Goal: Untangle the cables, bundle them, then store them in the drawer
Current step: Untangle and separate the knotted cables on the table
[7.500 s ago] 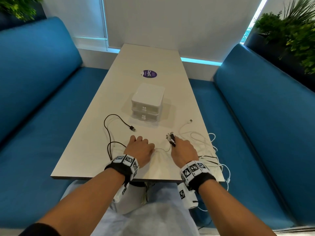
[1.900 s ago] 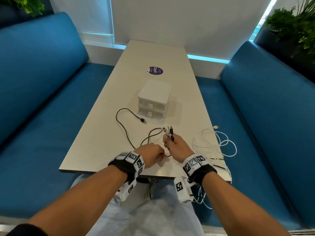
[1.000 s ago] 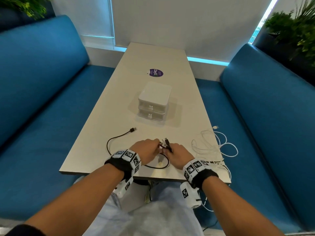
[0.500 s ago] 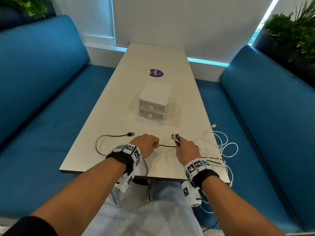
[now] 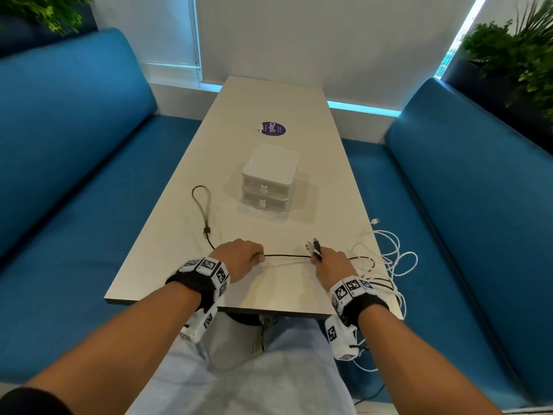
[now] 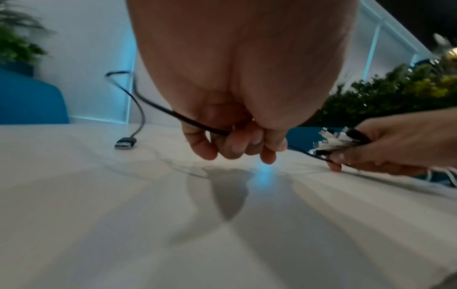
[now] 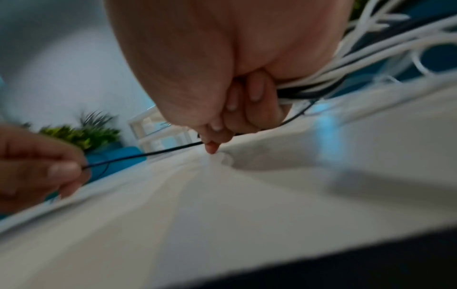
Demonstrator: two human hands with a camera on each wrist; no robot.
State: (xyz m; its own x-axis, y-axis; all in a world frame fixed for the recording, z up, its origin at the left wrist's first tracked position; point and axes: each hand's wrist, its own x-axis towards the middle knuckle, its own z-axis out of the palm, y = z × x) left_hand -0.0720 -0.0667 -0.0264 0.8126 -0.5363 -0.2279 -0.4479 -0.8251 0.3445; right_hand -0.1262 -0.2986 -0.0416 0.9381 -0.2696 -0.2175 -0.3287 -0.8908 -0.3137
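Long pale table between blue benches. White two-drawer unit mid-table, both drawers closed. White cables heaped at right edge. Black cable taut between hands: left hand curled round it, right hand gripping a cluster of plugs.

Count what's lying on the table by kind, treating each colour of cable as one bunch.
Drawer unit: 1
Purple sticker: 1
Black cable bunch: 1
White cable bunch: 1
Total: 4
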